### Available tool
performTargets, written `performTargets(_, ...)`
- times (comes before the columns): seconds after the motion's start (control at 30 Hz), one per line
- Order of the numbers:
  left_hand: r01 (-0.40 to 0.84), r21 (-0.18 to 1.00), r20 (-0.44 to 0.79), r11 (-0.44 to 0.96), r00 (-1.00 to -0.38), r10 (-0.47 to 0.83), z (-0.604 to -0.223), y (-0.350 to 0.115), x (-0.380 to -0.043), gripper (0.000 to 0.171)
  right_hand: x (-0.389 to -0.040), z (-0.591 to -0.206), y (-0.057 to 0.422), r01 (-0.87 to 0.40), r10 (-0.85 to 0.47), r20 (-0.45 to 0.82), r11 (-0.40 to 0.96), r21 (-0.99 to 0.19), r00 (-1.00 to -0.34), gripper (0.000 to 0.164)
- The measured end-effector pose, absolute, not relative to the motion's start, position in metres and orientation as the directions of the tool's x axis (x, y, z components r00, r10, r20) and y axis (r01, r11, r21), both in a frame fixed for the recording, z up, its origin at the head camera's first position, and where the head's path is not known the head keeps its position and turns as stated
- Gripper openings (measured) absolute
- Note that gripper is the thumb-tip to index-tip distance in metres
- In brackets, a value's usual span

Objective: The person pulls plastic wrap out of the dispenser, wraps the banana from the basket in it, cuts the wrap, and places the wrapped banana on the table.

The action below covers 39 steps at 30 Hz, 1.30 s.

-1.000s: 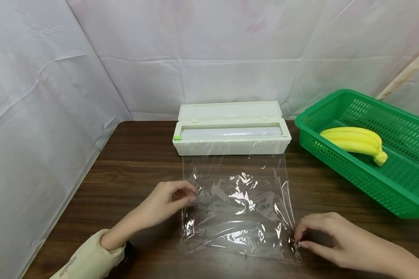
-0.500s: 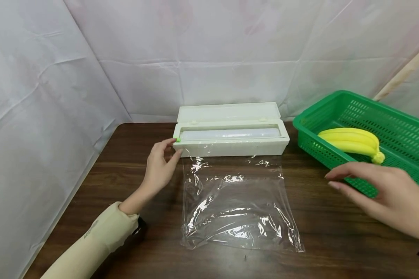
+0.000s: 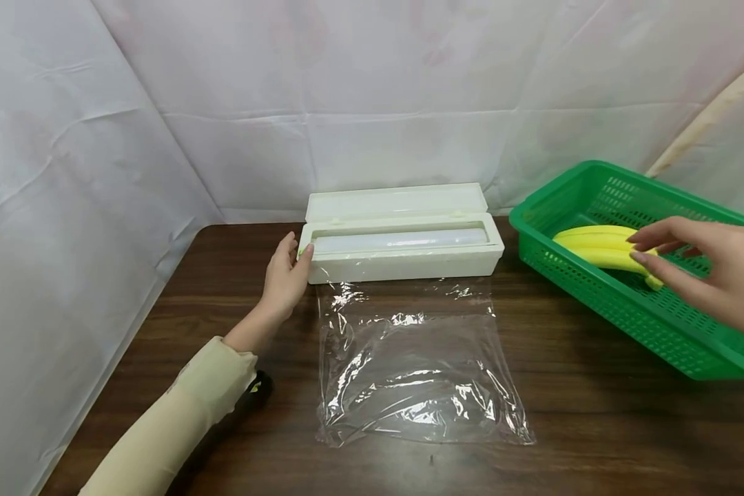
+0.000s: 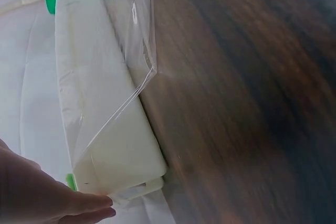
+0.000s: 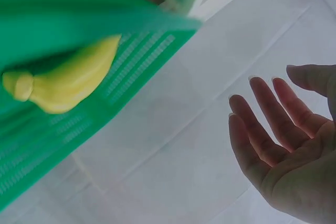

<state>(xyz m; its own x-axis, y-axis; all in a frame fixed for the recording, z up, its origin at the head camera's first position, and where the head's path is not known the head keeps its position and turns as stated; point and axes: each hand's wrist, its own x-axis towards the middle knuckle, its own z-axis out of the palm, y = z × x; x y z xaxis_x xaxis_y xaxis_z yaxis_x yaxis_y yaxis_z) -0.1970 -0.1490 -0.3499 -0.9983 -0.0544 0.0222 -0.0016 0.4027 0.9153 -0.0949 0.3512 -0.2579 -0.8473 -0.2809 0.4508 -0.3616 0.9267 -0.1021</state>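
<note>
In the head view, my left hand (image 3: 285,272) touches the left end of a white cling film box (image 3: 403,265). Its thumb lies at the front corner by a green slider (image 4: 71,182), its fingers along the end wall. The box's lid (image 3: 397,201) stands up, and a roll of cling film (image 3: 403,240) lies inside. A clear sheet of film (image 3: 415,372) runs from the box over the table. My right hand (image 3: 713,265) hovers over the yellow bananas (image 3: 595,244), its fingers parted and holding nothing. The right wrist view shows a gap between hand and bananas.
A green perforated basket (image 3: 614,317) around the bananas stands at the right, close to the box. Dark wooden table (image 3: 192,303) surrounds the film. A white cloth (image 3: 403,89) hangs behind and on the left.
My right hand has let go of the film's corner and moved up and over the basket. My left hand has gone from the film's left edge to the box's left end.
</note>
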Motion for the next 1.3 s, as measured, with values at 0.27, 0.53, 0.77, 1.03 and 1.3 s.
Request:
performTargets(0.27,-0.04,0.938,-0.03,0.345,-0.999,-0.036,-0.355,-0.151,-0.204,0.059,-0.118,-0.252,0.372,-0.292,-0.211,0.373,0.94,-0.176,-0.903,0.025)
performTargets(0.53,-0.103,0.97,-0.094,0.219,-0.994,-0.052,-0.36,-0.153,-0.205,0.052,-0.142,-0.252,0.39,-0.274,-0.215,0.337,0.952,-0.137,-0.917,0.026)
performTargets(0.77,-0.109,0.977,-0.102,0.186,-0.994,-0.048,-0.36,-0.154,-0.203,0.053,-0.163,-0.247,0.401,-0.28,-0.263,0.3,0.96,-0.015,-0.917,0.025)
performTargets(1.03,-0.11,0.982,-0.107,0.151,-0.994,-0.023,-0.361,-0.153,-0.204,0.053,-0.187,-0.257,0.418,-0.315,-0.306,0.198,0.949,-0.015,-0.931,0.037)
performTargets(1.3,-0.101,0.983,-0.098,0.15,-0.995,-0.025,-0.363,-0.152,-0.205,0.052,-0.206,-0.271,0.432,-0.301,-0.296,0.068,0.95,-0.086,-0.953,0.053)
